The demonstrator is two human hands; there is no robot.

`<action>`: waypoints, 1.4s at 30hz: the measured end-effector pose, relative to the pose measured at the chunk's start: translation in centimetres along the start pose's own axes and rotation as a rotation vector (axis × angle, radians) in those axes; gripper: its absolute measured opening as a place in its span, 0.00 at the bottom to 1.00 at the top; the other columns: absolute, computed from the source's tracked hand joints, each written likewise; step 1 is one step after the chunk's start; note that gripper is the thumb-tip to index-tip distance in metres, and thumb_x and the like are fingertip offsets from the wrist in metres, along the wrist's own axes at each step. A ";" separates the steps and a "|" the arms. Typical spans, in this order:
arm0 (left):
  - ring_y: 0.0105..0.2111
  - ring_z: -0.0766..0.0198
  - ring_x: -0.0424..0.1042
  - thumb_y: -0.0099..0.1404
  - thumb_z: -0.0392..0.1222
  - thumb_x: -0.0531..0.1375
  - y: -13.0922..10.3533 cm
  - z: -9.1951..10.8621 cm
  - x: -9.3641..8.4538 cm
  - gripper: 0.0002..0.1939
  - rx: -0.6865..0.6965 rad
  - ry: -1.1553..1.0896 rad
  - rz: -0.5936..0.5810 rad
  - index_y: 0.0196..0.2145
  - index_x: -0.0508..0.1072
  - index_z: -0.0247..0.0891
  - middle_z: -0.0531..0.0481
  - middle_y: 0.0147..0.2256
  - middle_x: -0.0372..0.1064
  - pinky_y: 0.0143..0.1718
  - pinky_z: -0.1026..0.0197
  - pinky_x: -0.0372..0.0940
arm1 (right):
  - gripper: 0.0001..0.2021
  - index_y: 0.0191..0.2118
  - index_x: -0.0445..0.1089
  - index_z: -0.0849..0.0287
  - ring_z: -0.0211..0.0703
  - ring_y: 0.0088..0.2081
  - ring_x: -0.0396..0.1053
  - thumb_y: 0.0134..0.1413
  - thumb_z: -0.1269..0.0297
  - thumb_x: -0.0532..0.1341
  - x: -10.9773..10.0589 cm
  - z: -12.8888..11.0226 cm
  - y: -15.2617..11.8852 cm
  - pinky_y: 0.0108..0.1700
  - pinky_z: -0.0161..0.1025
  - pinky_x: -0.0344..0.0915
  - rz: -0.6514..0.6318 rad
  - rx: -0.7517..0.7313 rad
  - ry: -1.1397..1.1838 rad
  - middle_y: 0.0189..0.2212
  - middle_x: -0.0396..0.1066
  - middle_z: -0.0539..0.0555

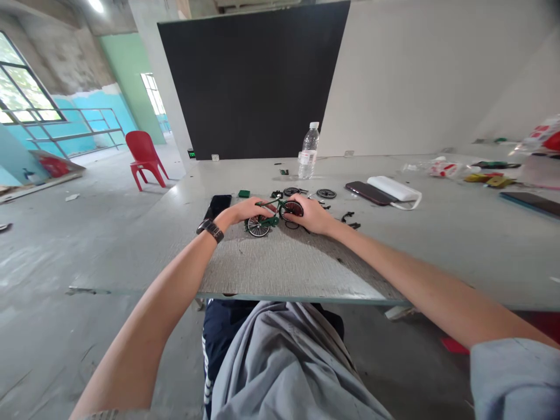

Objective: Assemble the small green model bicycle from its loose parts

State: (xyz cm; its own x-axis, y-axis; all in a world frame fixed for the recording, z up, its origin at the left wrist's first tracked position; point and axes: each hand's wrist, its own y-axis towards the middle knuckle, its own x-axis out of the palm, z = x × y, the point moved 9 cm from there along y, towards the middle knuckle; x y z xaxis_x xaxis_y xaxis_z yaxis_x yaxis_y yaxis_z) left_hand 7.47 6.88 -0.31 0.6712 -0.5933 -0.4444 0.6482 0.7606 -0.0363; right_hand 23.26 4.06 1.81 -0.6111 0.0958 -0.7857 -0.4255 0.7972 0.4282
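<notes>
A small green model bicycle (272, 221) with black spoked wheels is between my hands, just above or on the grey table. My left hand (249, 210) grips its frame near the wheel on the left. With my right hand (308, 214) I hold the wheel on the right, the fingers closed around its edge. Whether the wheels touch the table I cannot tell. Behind the bicycle lie two loose spoked wheels (326, 193) and a small green block (244, 193). Several small black parts (349, 219) are scattered to the right of my right hand.
A clear plastic bottle (308, 153) stands at the back of the table (262, 268). A black phone (219, 205) lies by my left wrist. To the right are a dark phone (371, 193), a white cylindrical case (394, 190) and plastic packaging (443, 167). A red chair (146, 157) stands beyond.
</notes>
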 end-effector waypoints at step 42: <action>0.35 0.60 0.69 0.61 0.46 0.65 -0.5 1.2 0.1 0.16 0.054 0.140 0.031 0.43 0.83 0.35 0.44 0.36 0.76 0.38 0.56 0.60 | 0.20 0.42 0.65 0.54 0.55 0.38 0.73 0.55 0.44 0.66 0.1 0.0 0.2 0.39 0.46 0.63 -0.022 0.068 -0.005 0.37 0.78 0.58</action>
State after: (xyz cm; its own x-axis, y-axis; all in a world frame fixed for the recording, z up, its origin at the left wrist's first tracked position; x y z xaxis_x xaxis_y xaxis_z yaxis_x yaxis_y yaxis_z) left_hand 7.65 6.17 0.75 0.6367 -0.5242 -0.5655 0.6490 0.7603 0.0258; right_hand 23.14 4.27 1.86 -0.5985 0.0806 -0.7971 -0.3927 0.8377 0.3796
